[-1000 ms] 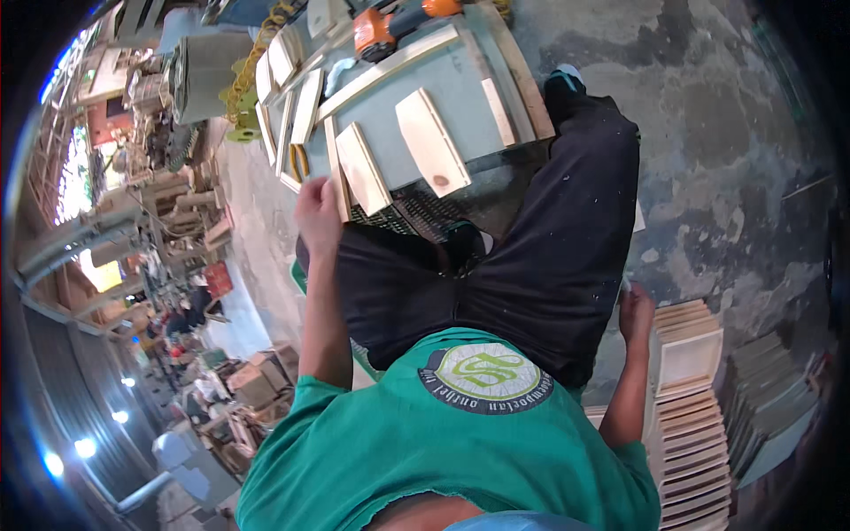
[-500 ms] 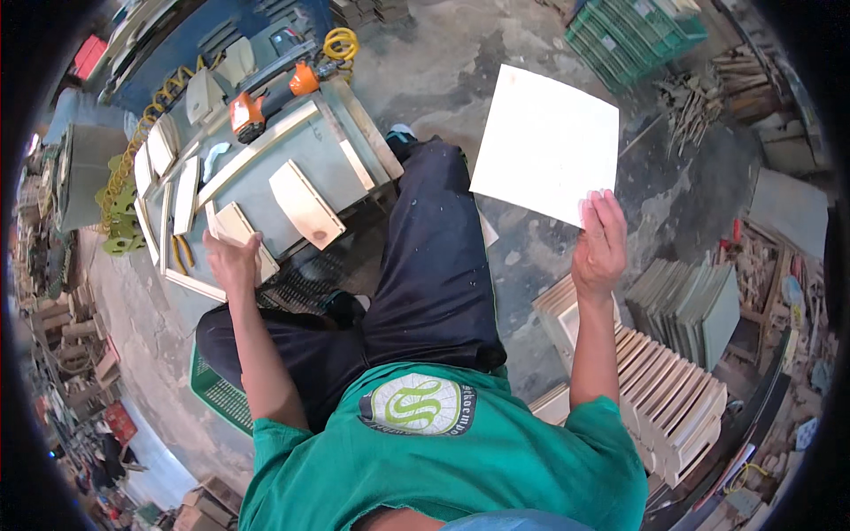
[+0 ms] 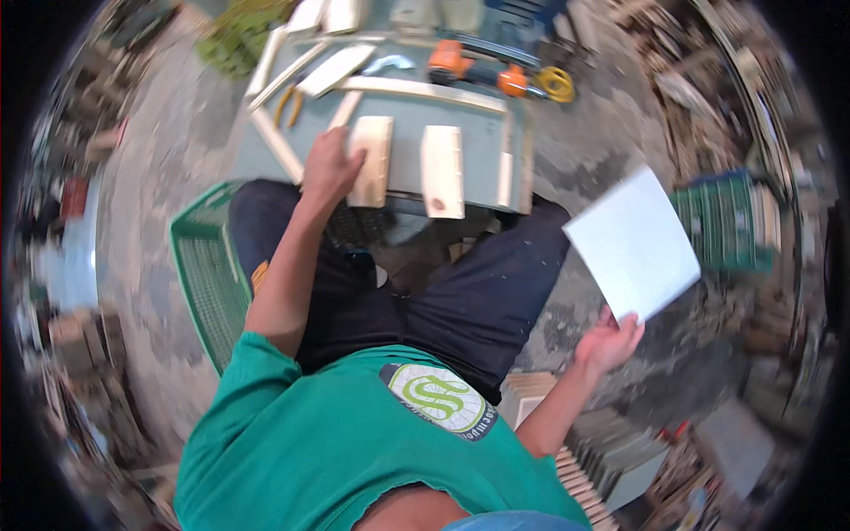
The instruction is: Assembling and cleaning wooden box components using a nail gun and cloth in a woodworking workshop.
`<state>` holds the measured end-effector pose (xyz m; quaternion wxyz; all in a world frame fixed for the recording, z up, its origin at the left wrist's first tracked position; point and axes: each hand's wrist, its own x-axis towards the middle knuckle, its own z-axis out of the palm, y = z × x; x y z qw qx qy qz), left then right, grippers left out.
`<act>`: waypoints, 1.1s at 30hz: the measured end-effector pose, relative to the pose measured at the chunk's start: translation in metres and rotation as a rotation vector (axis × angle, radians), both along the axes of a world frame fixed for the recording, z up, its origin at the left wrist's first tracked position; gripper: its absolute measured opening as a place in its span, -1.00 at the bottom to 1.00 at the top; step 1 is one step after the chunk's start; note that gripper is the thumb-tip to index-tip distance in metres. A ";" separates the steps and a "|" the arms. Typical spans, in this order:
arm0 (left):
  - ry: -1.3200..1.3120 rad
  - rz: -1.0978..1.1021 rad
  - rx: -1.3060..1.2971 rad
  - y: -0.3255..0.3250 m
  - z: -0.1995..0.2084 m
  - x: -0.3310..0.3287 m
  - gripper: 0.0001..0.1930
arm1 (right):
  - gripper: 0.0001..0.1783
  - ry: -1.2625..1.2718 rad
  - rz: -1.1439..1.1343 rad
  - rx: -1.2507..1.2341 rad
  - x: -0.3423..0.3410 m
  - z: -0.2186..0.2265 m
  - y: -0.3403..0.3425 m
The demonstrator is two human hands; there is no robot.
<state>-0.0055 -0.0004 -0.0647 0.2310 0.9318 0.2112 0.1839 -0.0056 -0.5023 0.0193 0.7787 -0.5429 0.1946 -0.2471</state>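
- Left hand (image 3: 329, 166): laid on the left edge of a pale wooden block (image 3: 372, 161), fingers curled over it; block lies flat on the grey tabletop (image 3: 403, 119).
- Right hand (image 3: 609, 341): raised out to the side, gripping the lower corner of a white square panel (image 3: 633, 243); panel held in the air above the concrete floor (image 3: 584, 159), well apart from the tabletop.
- Second wooden block (image 3: 443, 171): flat on the tabletop, just right of the first, not touching it.
- Wooden strips (image 3: 416, 88): along the tabletop's far and side edges.
- Orange power tool (image 3: 469, 66): at the far edge.
- Green mesh crate (image 3: 208, 274): on the floor beside the person's left leg.
- Stacked wooden pieces (image 3: 575, 473): on the floor, lower right.
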 end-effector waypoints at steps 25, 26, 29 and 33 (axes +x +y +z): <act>0.720 0.905 -0.863 0.035 -0.220 -0.425 -0.52 | -0.40 0.756 0.458 -0.102 0.022 -0.178 -0.074; 0.826 0.881 -0.802 0.022 -0.235 -0.449 -0.47 | -0.40 0.780 0.491 -0.124 0.025 -0.172 -0.072; 0.924 0.956 -0.846 -0.017 -0.258 -0.482 -0.47 | -0.38 0.832 0.562 -0.198 0.036 -0.148 -0.066; 0.851 0.904 -0.909 -0.018 -0.263 -0.456 -0.49 | -0.36 0.878 0.633 -0.301 0.048 -0.109 -0.040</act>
